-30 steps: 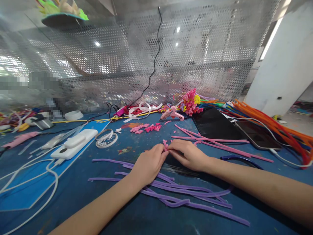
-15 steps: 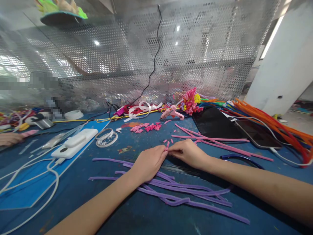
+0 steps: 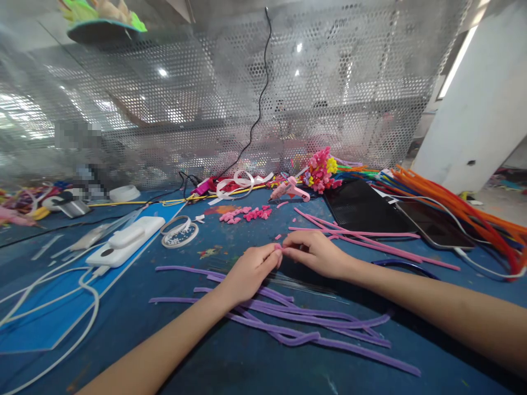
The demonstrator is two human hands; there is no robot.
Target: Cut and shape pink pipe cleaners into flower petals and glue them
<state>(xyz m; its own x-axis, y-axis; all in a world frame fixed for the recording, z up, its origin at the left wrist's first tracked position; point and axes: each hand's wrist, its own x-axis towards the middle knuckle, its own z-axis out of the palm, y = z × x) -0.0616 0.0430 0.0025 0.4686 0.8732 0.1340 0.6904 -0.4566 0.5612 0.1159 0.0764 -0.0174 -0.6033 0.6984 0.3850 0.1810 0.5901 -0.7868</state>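
Note:
My left hand [image 3: 252,272] pinches a short pink pipe cleaner piece [image 3: 278,247] between thumb and forefinger. My right hand [image 3: 316,252] meets it there, its fingers closed on the same piece, most of which the fingertips hide. Beneath and in front of my left hand lie several long purple pipe cleaners [image 3: 329,319]. Longer pink pipe cleaners [image 3: 370,236] stretch out beyond my right hand. A loose cut pink bit [image 3: 278,237] rests just past the fingertips, and a cluster of small pink twisted pieces [image 3: 247,214] sits farther back.
A pink glue gun [image 3: 288,189] and a bunch of pipe cleaner flowers [image 3: 321,171] stand at the back. Left are a white power bank [image 3: 127,240] with cables and a tape roll [image 3: 180,233]. Right are a black tablet-like slab [image 3: 366,208], a phone [image 3: 434,225] and orange pipe cleaners [image 3: 436,189].
Both hands have turned slightly and closed more tightly around the pink piece, which shows less now. Another person's hand at the far left has gone from view.

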